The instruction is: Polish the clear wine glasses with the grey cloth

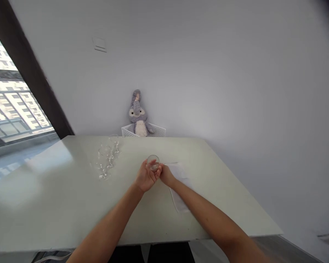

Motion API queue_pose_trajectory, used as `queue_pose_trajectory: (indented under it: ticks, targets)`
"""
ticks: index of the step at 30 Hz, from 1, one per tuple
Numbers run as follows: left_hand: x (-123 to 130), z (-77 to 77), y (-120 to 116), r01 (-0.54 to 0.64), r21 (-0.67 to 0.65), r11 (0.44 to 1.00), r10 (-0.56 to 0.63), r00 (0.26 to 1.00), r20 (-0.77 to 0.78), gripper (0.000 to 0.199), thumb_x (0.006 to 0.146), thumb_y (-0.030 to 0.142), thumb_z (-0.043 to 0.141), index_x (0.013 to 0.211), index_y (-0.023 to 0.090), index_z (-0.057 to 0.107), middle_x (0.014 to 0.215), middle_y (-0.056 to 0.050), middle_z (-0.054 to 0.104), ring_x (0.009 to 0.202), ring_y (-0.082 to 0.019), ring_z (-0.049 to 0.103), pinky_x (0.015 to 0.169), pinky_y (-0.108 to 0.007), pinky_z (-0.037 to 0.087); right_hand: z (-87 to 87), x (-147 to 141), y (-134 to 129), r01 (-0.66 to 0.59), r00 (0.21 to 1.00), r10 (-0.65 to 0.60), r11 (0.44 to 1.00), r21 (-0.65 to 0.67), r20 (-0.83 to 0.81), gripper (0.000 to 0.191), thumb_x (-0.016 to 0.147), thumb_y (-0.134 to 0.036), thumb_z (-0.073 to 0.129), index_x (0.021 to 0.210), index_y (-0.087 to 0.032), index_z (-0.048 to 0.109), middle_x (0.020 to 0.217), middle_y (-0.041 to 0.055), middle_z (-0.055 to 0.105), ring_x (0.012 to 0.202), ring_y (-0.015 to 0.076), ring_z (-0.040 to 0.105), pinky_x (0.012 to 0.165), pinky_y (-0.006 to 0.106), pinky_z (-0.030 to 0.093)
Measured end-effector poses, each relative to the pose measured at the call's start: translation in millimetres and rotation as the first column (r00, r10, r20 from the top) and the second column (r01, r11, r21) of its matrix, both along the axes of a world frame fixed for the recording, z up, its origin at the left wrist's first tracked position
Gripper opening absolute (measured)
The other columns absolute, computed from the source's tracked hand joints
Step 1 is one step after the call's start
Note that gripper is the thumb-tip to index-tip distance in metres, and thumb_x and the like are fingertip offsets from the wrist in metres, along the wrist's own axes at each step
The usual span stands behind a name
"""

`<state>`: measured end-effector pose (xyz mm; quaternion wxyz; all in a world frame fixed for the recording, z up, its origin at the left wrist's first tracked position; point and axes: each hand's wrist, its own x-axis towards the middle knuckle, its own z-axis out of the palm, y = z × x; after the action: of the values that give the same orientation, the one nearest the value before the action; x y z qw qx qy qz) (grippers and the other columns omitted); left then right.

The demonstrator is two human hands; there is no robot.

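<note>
Clear glass (153,159) held up over pale tbl (224,208), mid-tbl.
Near: white cloth (178,201) flat on tbl, partly under R forearm. Then L hand (147,177), palm up, fingers curled round glass; R hand (166,175) close by at glass's R side, fingertips mostly hidden, can't tell if gripping. Farther, to L: several clear stemmed glasses (110,159) grouped on tbl. Past far edge: white basket (159,131) w/ gray plush toy (138,116), then wall (208,73).

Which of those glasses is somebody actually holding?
The glass cupped in the left hand, beside the right hand; the other glasses stand off to the left on the table.
</note>
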<state>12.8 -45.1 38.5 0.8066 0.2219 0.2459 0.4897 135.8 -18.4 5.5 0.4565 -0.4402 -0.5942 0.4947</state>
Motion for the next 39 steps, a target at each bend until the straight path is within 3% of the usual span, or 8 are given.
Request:
queue_pose_trajectory:
  ticks: [3, 5, 9, 19, 26, 29, 34, 39]
  targets:
    - [-9.0, -0.6, 11.3, -0.077, 0.072, 0.994, 0.083, 0.993, -0.080, 0.037, 0.078, 0.047, 0.045, 0.105, 0.021, 0.046, 0.086, -0.007, 0.063, 0.076, -0.014, 0.061, 0.068, -0.026, 0.048, 9.9, 25.4, -6.6, 0.070, 0.933, -0.143, 0.972, 0.225, 0.331, 0.017, 0.078, -0.026, 0.048, 0.089, -0.022, 0.060, 0.092, 0.0047, 0.060, 0.081, 0.0168, 0.054, 0.075, 0.031, 0.041]
    - [-15.3, -2.4, 22.3, -0.138, 0.111, 0.984, 0.154, 0.976, -0.151, 0.039, 0.078, 0.046, 0.047, 0.108, 0.023, 0.044, 0.087, -0.006, 0.063, 0.074, -0.014, 0.061, 0.069, -0.028, 0.048, 10.6, 37.7, -13.8, 0.084, 0.764, -0.272, 0.941, 0.327, 0.585, 0.020, 0.080, -0.032, 0.046, 0.087, -0.020, 0.060, 0.094, 0.0082, 0.058, 0.087, 0.0203, 0.053, 0.079, 0.035, 0.039]
    - [-19.4, -11.7, 41.4, -0.235, 0.183, 0.955, 0.274, 0.933, -0.232, 0.043, 0.076, 0.046, 0.050, 0.112, 0.025, 0.040, 0.091, -0.006, 0.061, 0.074, -0.014, 0.061, 0.071, -0.031, 0.048, -8.3, 42.8, -25.7, 0.146, 0.533, -0.317, 0.948, 0.283, 0.785, 0.027, 0.072, -0.037, 0.058, 0.085, -0.014, 0.060, 0.098, 0.0178, 0.055, 0.094, 0.0298, 0.050, 0.076, 0.039, 0.038]
    - [-10.6, -33.3, 34.4, -0.230, 0.295, 0.927, 0.296, 0.933, -0.204, 0.038, 0.075, 0.042, 0.054, 0.108, 0.028, 0.042, 0.102, -0.005, 0.055, 0.091, -0.018, 0.059, 0.081, -0.035, 0.045, -20.1, 53.5, -5.3, 0.399, 0.787, -0.457, 0.889, 0.224, 0.414, 0.026, 0.081, -0.024, 0.034, 0.084, -0.018, 0.059, 0.084, 0.0048, 0.062, 0.079, 0.0172, 0.055, 0.071, 0.028, 0.041]
    - [-10.6, -38.2, 35.1, -0.252, 0.314, 0.915, 0.328, 0.919, -0.218, 0.038, 0.075, 0.042, 0.054, 0.108, 0.027, 0.041, 0.103, -0.005, 0.055, 0.091, -0.018, 0.060, 0.080, -0.035, 0.045, -32.2, 28.1, -25.2, 0.117, 0.590, -0.296, 0.952, 0.283, 0.751, 0.018, 0.076, -0.025, 0.049, 0.088, -0.018, 0.060, 0.098, 0.0111, 0.056, 0.085, 0.0217, 0.054, 0.071, 0.030, 0.038]
    - [-10.0, -40.9, 33.9, -0.249, 0.307, 0.919, 0.322, 0.922, -0.216, 0.037, 0.076, 0.041, 0.054, 0.108, 0.028, 0.042, 0.104, -0.005, 0.055, 0.090, -0.018, 0.060, 0.080, -0.035, 0.045, -29.1, 33.4, -16.7, 0.212, 0.699, -0.337, 0.940, 0.268, 0.631, 0.016, 0.075, -0.020, 0.044, 0.077, -0.018, 0.060, 0.088, 0.0080, 0.059, 0.080, 0.0192, 0.054, 0.070, 0.029, 0.039]
    - [-3.7, -42.1, 29.7, -0.227, 0.290, 0.930, 0.291, 0.936, -0.201, 0.038, 0.075, 0.038, 0.056, 0.108, 0.027, 0.042, 0.108, -0.006, 0.054, 0.091, -0.019, 0.060, 0.080, -0.035, 0.045, -2.3, 40.9, -8.2, 0.443, 0.895, -0.444, 0.896, -0.036, -0.034, 0.017, 0.074, -0.029, 0.045, 0.079, -0.018, 0.057, 0.071, -0.0001, 0.059, 0.064, 0.0136, 0.052, 0.061, 0.024, 0.042]
    - [-1.0, -39.9, 25.9, -0.194, 0.336, 0.922, 0.260, 0.951, -0.165, 0.038, 0.074, 0.036, 0.057, 0.108, 0.027, 0.044, 0.108, -0.005, 0.054, 0.090, -0.017, 0.059, 0.079, -0.034, 0.045, 6.2, 16.7, -19.6, 0.066, 0.912, -0.126, 0.984, -0.166, -0.391, 0.026, 0.072, -0.034, 0.053, 0.092, -0.019, 0.059, 0.064, -0.0017, 0.057, 0.057, 0.0108, 0.052, 0.052, 0.021, 0.041]
